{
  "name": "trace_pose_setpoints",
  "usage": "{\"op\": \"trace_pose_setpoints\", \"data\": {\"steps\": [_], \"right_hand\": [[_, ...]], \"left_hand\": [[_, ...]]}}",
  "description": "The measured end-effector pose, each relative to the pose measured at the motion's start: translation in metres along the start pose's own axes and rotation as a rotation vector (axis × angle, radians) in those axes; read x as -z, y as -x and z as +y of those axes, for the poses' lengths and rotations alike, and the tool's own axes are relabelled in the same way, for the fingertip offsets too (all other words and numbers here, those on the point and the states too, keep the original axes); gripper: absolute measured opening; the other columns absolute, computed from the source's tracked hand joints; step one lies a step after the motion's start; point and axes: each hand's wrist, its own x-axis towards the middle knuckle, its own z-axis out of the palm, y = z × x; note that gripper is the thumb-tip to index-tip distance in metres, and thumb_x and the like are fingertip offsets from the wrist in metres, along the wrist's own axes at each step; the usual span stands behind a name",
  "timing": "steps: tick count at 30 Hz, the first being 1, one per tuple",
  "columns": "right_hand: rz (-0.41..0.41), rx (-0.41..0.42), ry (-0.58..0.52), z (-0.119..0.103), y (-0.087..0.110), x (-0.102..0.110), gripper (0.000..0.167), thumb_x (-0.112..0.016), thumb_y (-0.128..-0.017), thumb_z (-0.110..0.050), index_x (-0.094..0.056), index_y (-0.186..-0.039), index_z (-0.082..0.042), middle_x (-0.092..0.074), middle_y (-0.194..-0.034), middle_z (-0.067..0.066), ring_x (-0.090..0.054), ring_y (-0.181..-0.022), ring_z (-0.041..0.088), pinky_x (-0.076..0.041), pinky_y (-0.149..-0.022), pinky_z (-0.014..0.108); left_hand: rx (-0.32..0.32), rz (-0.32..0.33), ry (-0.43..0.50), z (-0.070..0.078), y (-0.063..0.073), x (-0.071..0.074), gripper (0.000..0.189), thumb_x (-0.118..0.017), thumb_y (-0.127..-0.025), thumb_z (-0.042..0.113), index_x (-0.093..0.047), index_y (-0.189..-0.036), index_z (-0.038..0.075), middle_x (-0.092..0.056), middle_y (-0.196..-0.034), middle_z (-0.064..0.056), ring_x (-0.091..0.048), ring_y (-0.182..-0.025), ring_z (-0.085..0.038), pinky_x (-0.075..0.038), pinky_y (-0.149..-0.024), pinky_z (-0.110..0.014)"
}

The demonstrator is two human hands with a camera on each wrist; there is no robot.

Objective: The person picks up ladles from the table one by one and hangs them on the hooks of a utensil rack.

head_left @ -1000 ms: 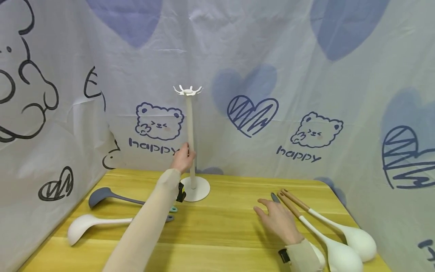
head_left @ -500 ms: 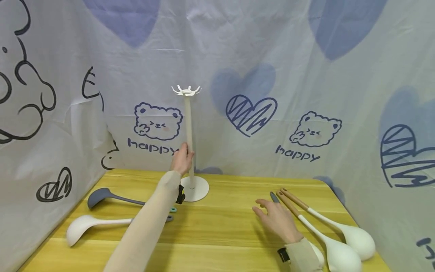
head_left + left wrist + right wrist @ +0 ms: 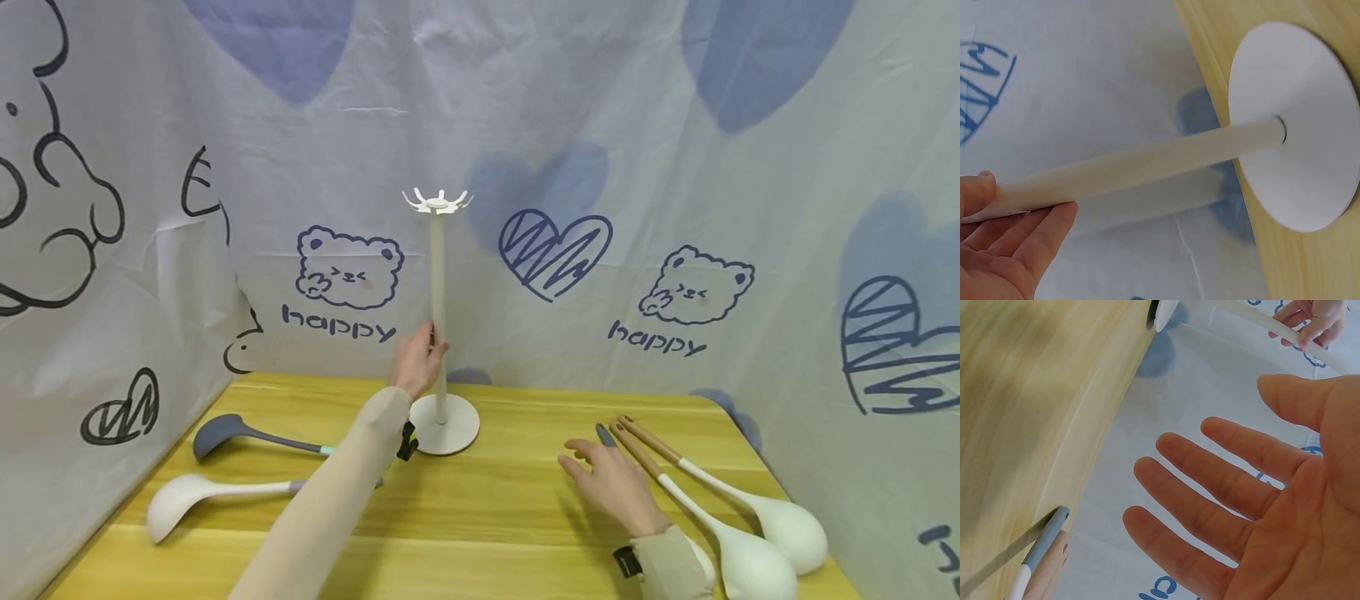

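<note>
My left hand [image 3: 417, 362] grips the pole of a white utensil stand [image 3: 438, 267] at its lower half. In the left wrist view, the thumb and fingers [image 3: 1047, 240] pinch the pole from both sides. The stand is upright, with a crown of several hooks on top and a round base plate [image 3: 1297, 75] at the table. Nothing hangs on the hooks. My right hand [image 3: 615, 487] hovers at the right, palm facing inward, its fingers [image 3: 1210, 481] spread and holding nothing. Beneath it, a grey-tipped handle [image 3: 1047, 534] of a ladle shows, the rest mostly hidden by the hand and sleeve.
On the left of the wooden table [image 3: 495, 517] lie a dark grey ladle [image 3: 225, 432] and a white ladle [image 3: 183, 500], their handles partly behind my left forearm. Two white ladles with wooden handles [image 3: 795, 533] lie at the right. A printed cloth [image 3: 555, 358] closes off the back and sides.
My left hand has moved the stand a little to the right and slightly nearer. My right hand has stayed in place.
</note>
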Motion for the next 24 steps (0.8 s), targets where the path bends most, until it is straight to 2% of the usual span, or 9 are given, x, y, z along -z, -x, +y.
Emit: {"op": "trace_pose_setpoints", "data": {"steps": [6,15,24], "right_hand": [[-0.018,-0.006,-0.005,0.001,0.0,0.0,0.042,-0.058,-0.097,-0.042,-0.065,-0.128,-0.015,-0.071,-0.117,0.009,-0.068,-0.1,0.028,-0.056,-0.082,0.051],[-0.023,-0.007,-0.01,0.004,0.0,0.001,0.041,-0.058,-0.097,-0.043,-0.065,-0.127,-0.016,-0.071,-0.116,0.009,-0.069,-0.099,0.028,-0.056,-0.081,0.05],[-0.045,-0.011,-0.033,0.005,-0.001,0.0,0.043,-0.058,-0.097,-0.043,-0.064,-0.128,-0.014,-0.07,-0.118,0.01,-0.069,-0.1,0.027,-0.056,-0.083,0.049]], "left_hand": [[-0.045,-0.02,0.033,0.008,0.014,-0.011,0.026,-0.056,-0.1,0.014,-0.055,-0.122,0.0,-0.067,-0.114,-0.021,-0.068,-0.105,-0.036,-0.059,-0.086,-0.044],[-0.132,-0.071,0.045,0.026,0.036,-0.022,0.02,-0.058,-0.099,0.013,-0.058,-0.116,0.002,-0.07,-0.108,-0.018,-0.071,-0.097,-0.033,-0.061,-0.082,-0.04],[-0.192,-0.044,0.04,0.036,0.055,-0.031,0.019,-0.06,-0.098,0.013,-0.06,-0.114,0.002,-0.072,-0.101,-0.016,-0.072,-0.088,-0.028,-0.062,-0.075,-0.037]]}}
